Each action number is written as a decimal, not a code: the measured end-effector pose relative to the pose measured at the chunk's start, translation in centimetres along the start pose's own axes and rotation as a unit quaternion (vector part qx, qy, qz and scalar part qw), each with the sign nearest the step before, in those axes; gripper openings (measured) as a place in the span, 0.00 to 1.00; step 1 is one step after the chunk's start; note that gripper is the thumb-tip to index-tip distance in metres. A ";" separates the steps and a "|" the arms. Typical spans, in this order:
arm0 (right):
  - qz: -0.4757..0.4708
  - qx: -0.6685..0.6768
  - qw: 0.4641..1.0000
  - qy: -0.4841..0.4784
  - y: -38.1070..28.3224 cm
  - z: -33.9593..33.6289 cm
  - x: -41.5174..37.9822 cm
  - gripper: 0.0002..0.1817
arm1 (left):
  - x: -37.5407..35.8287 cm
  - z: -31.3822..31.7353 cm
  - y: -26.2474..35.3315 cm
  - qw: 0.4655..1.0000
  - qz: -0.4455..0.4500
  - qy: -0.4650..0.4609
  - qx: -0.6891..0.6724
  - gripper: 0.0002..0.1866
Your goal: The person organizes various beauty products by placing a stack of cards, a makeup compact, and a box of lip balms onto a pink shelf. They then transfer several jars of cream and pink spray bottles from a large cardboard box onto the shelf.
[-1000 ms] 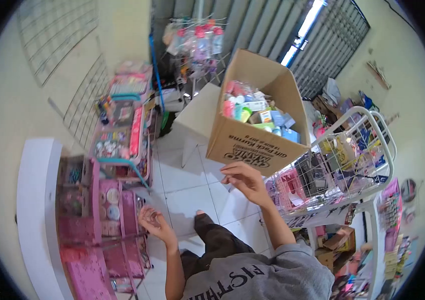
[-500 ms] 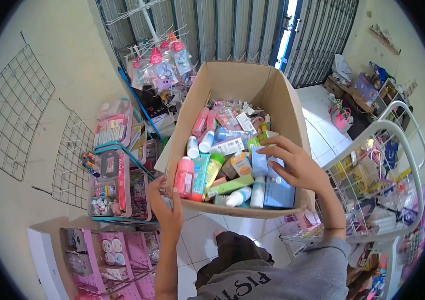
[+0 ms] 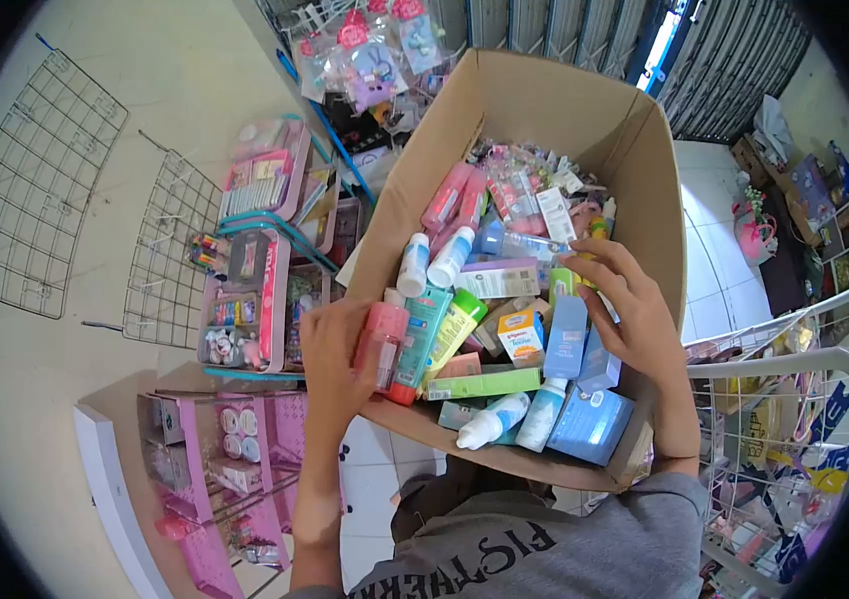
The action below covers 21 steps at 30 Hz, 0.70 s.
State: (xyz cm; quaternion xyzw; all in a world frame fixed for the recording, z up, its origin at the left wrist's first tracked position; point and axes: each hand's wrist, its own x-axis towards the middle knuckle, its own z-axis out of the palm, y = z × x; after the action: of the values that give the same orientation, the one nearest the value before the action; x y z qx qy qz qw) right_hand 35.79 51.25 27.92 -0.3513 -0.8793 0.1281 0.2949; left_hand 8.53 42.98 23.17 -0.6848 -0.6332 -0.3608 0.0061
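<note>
A large cardboard box point(image 3: 644, 200) stands in front of me, its flaps up, full of toiletries. My left hand point(image 3: 335, 344) is closed at the box's near left wall, right beside a pink bottle point(image 3: 385, 344); part of its fingers is hidden. My right hand point(image 3: 634, 304) hovers over the right side with fingers apart, nearest a light-blue carton point(image 3: 566, 337) and a clear blue bottle point(image 3: 514, 243). Around them lie a teal tube point(image 3: 423, 339), a yellow-green tube point(image 3: 456, 324), an orange-and-white carton point(image 3: 521, 336), a green carton point(image 3: 484, 384) and a blue box point(image 3: 591, 424).
A white wire basket rack point(image 3: 774, 429) stands close on the right. Pink shelves point(image 3: 275, 439) and stacked organiser trays point(image 3: 245, 299) are on the left, below wall grids point(image 3: 40, 190). Bagged goods point(image 3: 370, 60) hang behind the box, before a folding metal gate point(image 3: 564, 40).
My view has tilted and come closer, so the box appears larger and further right. My left hand has moved up against the pink bottle; my right hand stays spread over the contents.
</note>
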 end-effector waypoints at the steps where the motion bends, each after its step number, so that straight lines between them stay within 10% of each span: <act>1: 0.003 0.005 1.000 -0.004 0.1 0.2 0.0 0.16 | 0.5 0.0 0.6 0.996 0.009 -0.064 0.059 0.20; 9: 0.011 0.015 1.000 0.006 1.2 -0.2 -0.3 0.18 | 0.8 1.5 2.1 0.945 0.002 -0.221 0.241 0.30; 15: 0.045 0.070 0.993 0.089 2.1 -0.8 -0.4 0.18 | -0.2 1.8 1.8 0.972 -0.064 -0.228 -0.004 0.29; 21: 0.079 0.196 0.939 0.272 3.0 -1.0 -0.8 0.14 | -0.3 0.6 0.2 0.924 -0.164 0.051 -0.341 0.26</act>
State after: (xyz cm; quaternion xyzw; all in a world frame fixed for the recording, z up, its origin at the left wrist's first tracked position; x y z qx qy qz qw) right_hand 38.48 52.87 27.13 -0.3759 -0.6928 0.2203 0.5746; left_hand 9.03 42.97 22.67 -0.5125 -0.5738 -0.5858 -0.2548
